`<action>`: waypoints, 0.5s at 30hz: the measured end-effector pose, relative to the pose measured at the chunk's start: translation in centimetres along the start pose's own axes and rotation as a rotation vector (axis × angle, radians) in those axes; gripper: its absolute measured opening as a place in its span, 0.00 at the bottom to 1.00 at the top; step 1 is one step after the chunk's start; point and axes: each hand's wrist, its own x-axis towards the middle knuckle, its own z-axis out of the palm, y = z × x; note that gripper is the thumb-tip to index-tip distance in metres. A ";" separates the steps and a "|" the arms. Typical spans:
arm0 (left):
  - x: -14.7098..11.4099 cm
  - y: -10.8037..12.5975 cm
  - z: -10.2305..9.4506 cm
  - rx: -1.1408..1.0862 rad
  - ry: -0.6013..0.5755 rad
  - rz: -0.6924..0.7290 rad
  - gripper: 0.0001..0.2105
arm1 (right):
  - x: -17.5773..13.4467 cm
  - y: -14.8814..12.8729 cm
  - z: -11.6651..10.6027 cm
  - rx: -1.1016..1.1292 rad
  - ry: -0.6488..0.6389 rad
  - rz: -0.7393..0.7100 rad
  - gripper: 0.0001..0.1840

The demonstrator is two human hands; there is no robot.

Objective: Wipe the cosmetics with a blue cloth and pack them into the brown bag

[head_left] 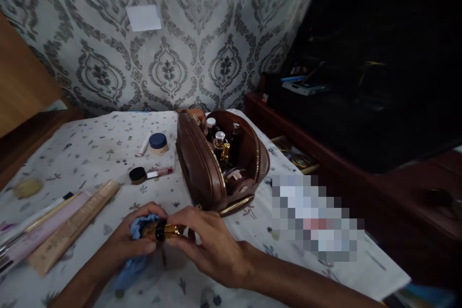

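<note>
Low in the middle, my left hand (135, 238) is closed around a small gold-and-black bottle (160, 230), with a light blue cloth (137, 267) wrapped between palm and bottle. The bottle lies on its side in the air, its gold end to the right. My right hand (207, 243) pinches that gold end between thumb and fingers. Just beyond my hands stands a brown leather cosmetic bag (197, 163), unzipped, with several small bottles upright inside. Among them are a gold-capped bottle (225, 151) and a white-capped bottle (211, 123).
A navy-lidded jar (158, 142), a white tube (144, 144), a black round lid or pot (137, 174) and a lip gloss (160, 172) lie left of the bag. Nearer left are a beige tube (75, 226) and brushes (32, 226). An open drawer (299, 156) is at right.
</note>
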 end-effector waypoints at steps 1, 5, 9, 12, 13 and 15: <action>-0.1 0.0 0.1 0.014 0.005 -0.007 0.26 | -0.1 -0.2 -0.4 0.008 -0.016 -0.005 0.10; -0.4 -0.2 0.3 0.033 -0.021 -0.097 0.26 | -0.1 -1.1 -2.1 0.051 -0.084 -0.024 0.09; -0.6 -1.3 -0.6 0.106 -0.129 -0.142 0.24 | 0.5 -2.5 -5.1 0.103 -0.130 0.032 0.10; -0.6 -2.5 -1.8 0.154 -0.167 -0.169 0.19 | 1.1 -3.4 -8.2 0.080 -0.076 0.083 0.14; -0.5 -2.9 -2.1 0.157 -0.171 -0.181 0.19 | 1.3 -3.7 -9.3 0.060 -0.034 0.090 0.15; -0.4 -3.3 -2.6 0.158 -0.181 -0.202 0.18 | 1.7 -4.0 -11.3 -0.043 0.146 0.136 0.14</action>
